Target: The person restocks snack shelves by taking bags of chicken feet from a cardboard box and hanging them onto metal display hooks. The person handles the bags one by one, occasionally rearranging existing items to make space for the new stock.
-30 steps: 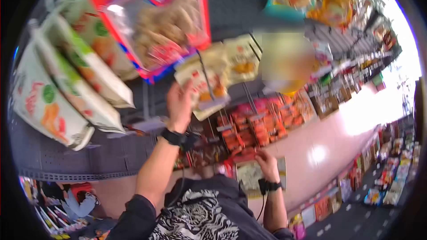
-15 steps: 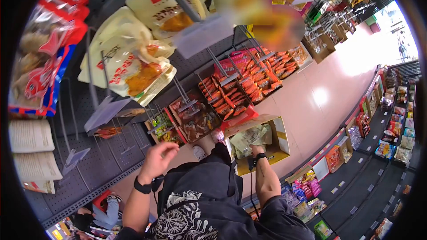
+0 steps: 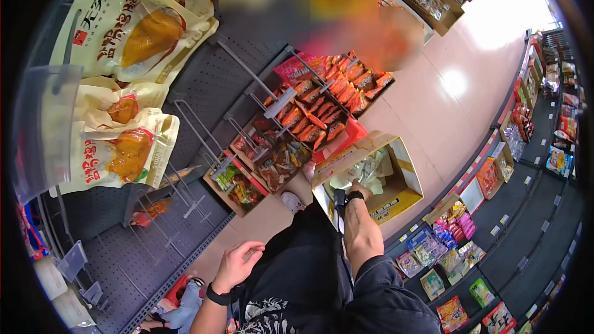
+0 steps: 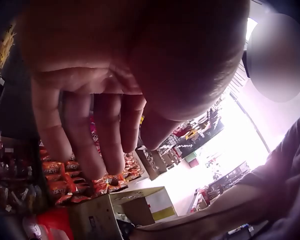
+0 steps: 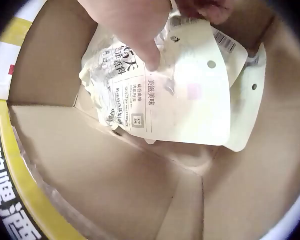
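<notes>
In the head view, my left hand [image 3: 240, 263] hangs in front of my body, fingers loosely bent and holding nothing; those same fingers [image 4: 92, 130] spread across the left wrist view. My right hand [image 3: 360, 192] is inside an open cardboard box [image 3: 408, 176]. Seen from the right wrist, this hand [image 5: 140, 25] pinches a pale cream packet [image 5: 190, 100] near its edge, thumb on the printed face and fingers partly hidden. Other pale packets [image 5: 247, 105] lie beneath and beside it against the box's brown inner wall [image 5: 65, 150].
Pale packets of chicken [image 3: 148, 37] hang on hooks at upper left. Metal hooks [image 3: 238, 65] stick out over boxes of orange-red snacks [image 3: 309, 117]. A box of green and red packets [image 3: 238, 188] is beside my shoe [image 3: 292, 202]. Stocked shelves [image 3: 526, 204] line the right side.
My left hand has come down from the hanging packets to my body. My right hand has gone from a red item near the box's edge into the box. The head view has shifted.
</notes>
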